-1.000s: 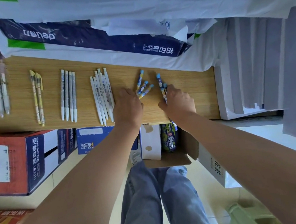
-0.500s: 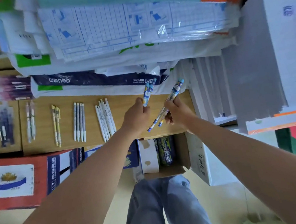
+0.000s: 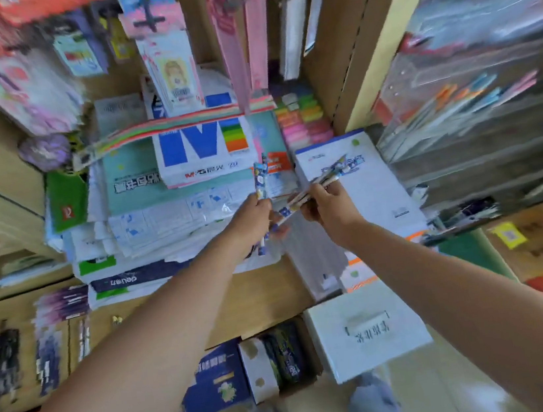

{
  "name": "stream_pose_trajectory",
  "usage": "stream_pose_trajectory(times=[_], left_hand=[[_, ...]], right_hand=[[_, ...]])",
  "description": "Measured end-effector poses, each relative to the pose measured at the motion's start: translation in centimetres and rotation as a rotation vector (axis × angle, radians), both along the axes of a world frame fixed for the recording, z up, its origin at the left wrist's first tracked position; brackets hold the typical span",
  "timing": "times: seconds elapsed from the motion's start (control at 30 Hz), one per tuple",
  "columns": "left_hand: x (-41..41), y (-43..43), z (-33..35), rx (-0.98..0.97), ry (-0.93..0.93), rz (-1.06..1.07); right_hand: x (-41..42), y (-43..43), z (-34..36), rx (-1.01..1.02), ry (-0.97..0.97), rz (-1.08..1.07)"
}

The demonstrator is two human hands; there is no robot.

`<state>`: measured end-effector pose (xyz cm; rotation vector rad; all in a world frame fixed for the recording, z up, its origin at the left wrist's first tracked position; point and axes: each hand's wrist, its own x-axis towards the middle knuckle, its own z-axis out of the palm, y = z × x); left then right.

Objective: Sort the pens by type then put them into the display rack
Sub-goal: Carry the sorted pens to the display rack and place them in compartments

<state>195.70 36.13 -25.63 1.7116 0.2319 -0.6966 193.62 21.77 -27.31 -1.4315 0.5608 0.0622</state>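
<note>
Blue jeans show at the very bottom, and above them a wooden worktop (image 3: 268,296) carries piles of paper packs (image 3: 174,215). Both arms reach up over it. The left hand (image 3: 251,220) is closed around a small bunch of blue and white pens (image 3: 260,186) that stand almost straight up from the fist. Just beside it, the right hand (image 3: 327,207) is closed on a second bunch (image 3: 316,189) of the same kind of pens, and these lie slanted, tips pointing up and to the right. The two bunches are near each other but I cannot tell if they touch. Farther off on the right stands a clear display rack (image 3: 478,109) with slanted slots, and some bright pens (image 3: 456,102) already lie in it; that side is blurred. I think the step now is to carry these matching pens over to the rack. To do it well, it would help to bring both bunches into one hand first, with all the tips facing one way, so none slip out. Hold them firmly in the middle, not at the ends. Pick a slot that has no other kind in it, and slide the pens in together, gently, so they lie side by side and do not knock the ones already there.
</note>
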Motion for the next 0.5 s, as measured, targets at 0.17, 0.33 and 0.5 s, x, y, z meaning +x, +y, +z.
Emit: stream_pose_trajectory(times=[0.17, 0.33, 0.5], left_hand=[[-0.2, -9.1, 4.1, -0.043, -0.047, 0.01], [0.2, -19.6, 5.5, 0.045, -0.136, -0.055], [0.5, -30.0, 5.1, 0.243, -0.257, -0.253]], right_hand=[[-1.0, -7.0, 3.7, -0.028, -0.08, -0.009], [-1.3, -17.4, 4.9, -0.035, -0.065, -0.01], [-0.7, -29.6, 4.6, 0.032, -0.022, 0.101]])
